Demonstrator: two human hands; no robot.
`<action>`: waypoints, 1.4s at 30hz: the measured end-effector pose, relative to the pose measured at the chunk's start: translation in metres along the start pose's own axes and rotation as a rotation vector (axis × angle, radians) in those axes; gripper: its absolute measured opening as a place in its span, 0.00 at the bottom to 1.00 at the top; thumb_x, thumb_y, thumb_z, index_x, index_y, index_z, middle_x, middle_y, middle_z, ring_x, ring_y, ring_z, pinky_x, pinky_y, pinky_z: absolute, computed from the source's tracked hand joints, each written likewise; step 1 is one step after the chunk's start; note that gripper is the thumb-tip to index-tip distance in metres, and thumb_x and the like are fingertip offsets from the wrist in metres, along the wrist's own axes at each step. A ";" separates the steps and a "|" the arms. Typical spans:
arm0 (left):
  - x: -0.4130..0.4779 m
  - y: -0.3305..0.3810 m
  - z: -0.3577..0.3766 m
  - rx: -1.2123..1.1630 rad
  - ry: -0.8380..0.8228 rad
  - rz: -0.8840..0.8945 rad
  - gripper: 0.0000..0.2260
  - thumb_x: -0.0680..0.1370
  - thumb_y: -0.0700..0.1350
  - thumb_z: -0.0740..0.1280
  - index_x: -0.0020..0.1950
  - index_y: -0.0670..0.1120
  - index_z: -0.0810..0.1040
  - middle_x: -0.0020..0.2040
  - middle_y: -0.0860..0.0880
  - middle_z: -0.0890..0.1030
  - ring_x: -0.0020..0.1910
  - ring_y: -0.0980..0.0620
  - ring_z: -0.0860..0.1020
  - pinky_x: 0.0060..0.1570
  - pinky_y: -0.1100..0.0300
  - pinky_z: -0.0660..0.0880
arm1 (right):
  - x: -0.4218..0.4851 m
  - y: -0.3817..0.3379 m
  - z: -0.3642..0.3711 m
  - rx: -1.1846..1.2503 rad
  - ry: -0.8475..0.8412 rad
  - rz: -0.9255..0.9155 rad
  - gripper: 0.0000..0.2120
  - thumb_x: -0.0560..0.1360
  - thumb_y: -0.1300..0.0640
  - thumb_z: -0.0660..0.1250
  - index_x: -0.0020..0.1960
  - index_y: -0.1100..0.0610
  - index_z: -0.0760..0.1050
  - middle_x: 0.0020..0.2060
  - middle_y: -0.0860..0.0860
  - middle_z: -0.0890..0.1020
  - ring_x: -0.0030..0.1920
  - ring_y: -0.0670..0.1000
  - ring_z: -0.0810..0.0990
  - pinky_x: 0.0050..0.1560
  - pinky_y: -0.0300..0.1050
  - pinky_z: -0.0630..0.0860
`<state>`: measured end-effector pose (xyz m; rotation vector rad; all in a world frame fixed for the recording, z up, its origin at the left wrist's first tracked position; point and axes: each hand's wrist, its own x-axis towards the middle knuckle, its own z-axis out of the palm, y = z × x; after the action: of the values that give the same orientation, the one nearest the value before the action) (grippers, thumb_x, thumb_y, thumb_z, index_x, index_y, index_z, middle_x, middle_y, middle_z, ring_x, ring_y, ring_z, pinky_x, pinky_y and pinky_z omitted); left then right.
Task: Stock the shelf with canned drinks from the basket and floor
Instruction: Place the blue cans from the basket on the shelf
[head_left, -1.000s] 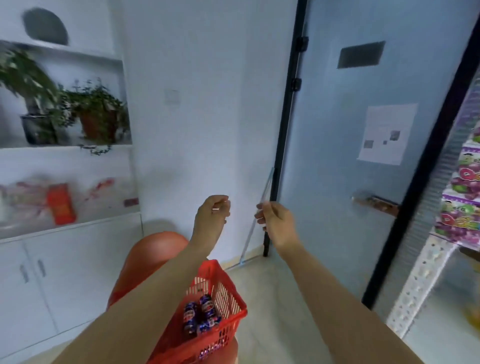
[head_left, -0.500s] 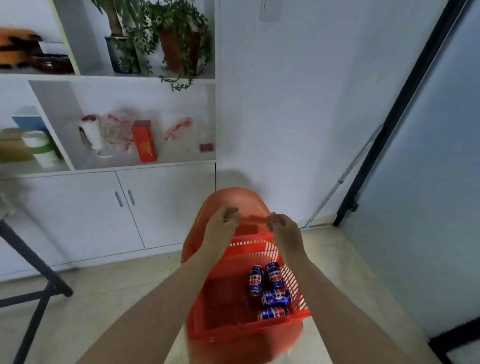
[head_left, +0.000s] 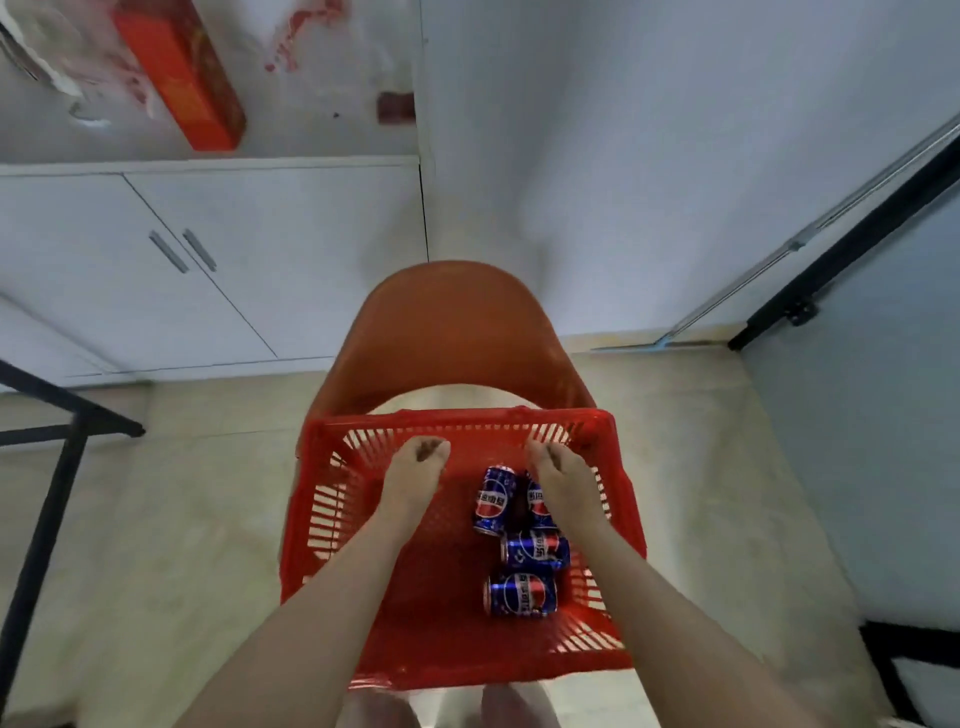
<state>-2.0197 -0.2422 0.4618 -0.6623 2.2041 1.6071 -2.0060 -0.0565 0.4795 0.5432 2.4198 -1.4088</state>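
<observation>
Basket (head_left: 467, 415) sits up on the chair (head_left: 452, 332), I guess so I'm not bending to the floor. The four cans (head_left: 522, 595) all lie on their sides at its right: the far pair (head_left: 493, 499) runs near-to-far, the near pair (head_left: 535, 551) left-to-right. Both hands are inside: left hand (head_left: 418, 467) is loosely curled and empty, right hand (head_left: 558, 478) is curled over a far can, can't tell if it's gripping.
</observation>
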 end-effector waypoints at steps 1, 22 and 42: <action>0.005 -0.009 0.010 -0.002 -0.001 -0.035 0.07 0.80 0.47 0.65 0.56 0.46 0.78 0.49 0.50 0.81 0.49 0.52 0.79 0.49 0.61 0.76 | 0.010 0.011 0.004 -0.015 -0.021 0.016 0.15 0.83 0.47 0.56 0.49 0.54 0.77 0.40 0.48 0.81 0.41 0.47 0.79 0.43 0.44 0.76; 0.090 -0.153 0.121 -0.377 -0.010 -0.733 0.14 0.81 0.52 0.62 0.61 0.44 0.74 0.52 0.48 0.80 0.47 0.51 0.79 0.47 0.55 0.80 | 0.128 0.122 0.082 -0.171 -0.412 0.162 0.20 0.83 0.48 0.56 0.72 0.52 0.65 0.69 0.48 0.71 0.69 0.49 0.69 0.62 0.40 0.64; 0.056 -0.117 0.069 -0.435 0.171 -0.588 0.08 0.78 0.49 0.68 0.49 0.44 0.77 0.47 0.48 0.81 0.46 0.50 0.80 0.52 0.55 0.78 | 0.089 0.096 0.086 0.086 -0.227 0.349 0.20 0.76 0.42 0.66 0.57 0.56 0.69 0.52 0.52 0.78 0.53 0.51 0.79 0.56 0.51 0.77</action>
<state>-2.0030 -0.2163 0.3181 -1.4547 1.5283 1.7371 -2.0357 -0.0728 0.3270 0.7406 1.9819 -1.3450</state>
